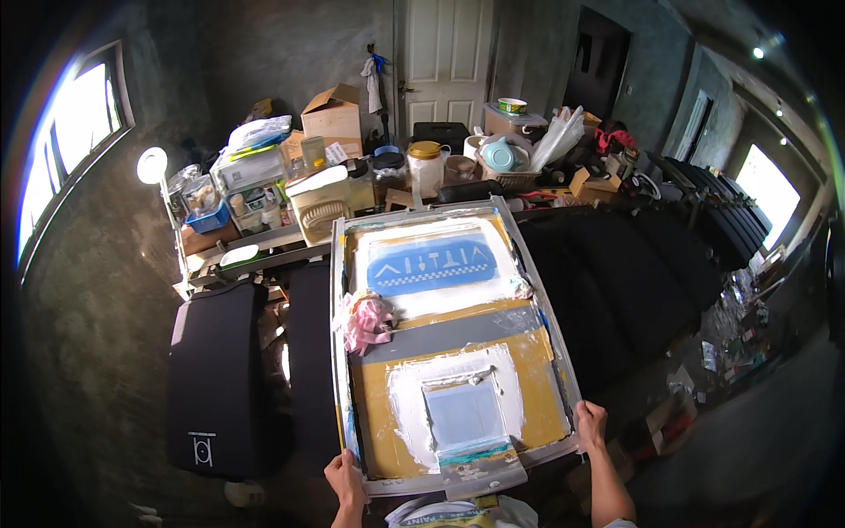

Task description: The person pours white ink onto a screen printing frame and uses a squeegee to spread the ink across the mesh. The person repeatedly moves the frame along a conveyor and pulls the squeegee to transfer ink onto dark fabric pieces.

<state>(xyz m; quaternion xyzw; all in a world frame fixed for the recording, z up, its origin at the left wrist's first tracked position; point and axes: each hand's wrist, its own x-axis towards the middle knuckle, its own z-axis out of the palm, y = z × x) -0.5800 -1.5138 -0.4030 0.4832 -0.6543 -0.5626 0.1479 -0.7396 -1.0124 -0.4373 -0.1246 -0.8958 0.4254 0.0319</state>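
A large screen-printing frame point(542, 304) with pale metal rails stretches out in front of me, and both my hands grip its near corners. My left hand point(345, 480) is closed on the near left corner. At the near right corner, my right hand point(591, 426) is closed round the side rail. White ink is smeared over the yellowish mesh around a blue stencil window point(431, 262) at the far end and a paler window point(465, 414) nearer me. A crumpled pink cloth point(367, 324) lies on the left side. Grey tape point(484, 475) crosses the near rail.
Black shirts lie on boards, one to the left point(216, 378) and several to the right point(616, 273). Behind the frame, a cluttered table holds a gold-lidded jar point(425, 172), a cream tub point(320, 202) and a cardboard box point(333, 119). A lit lamp point(152, 165) stands at left.
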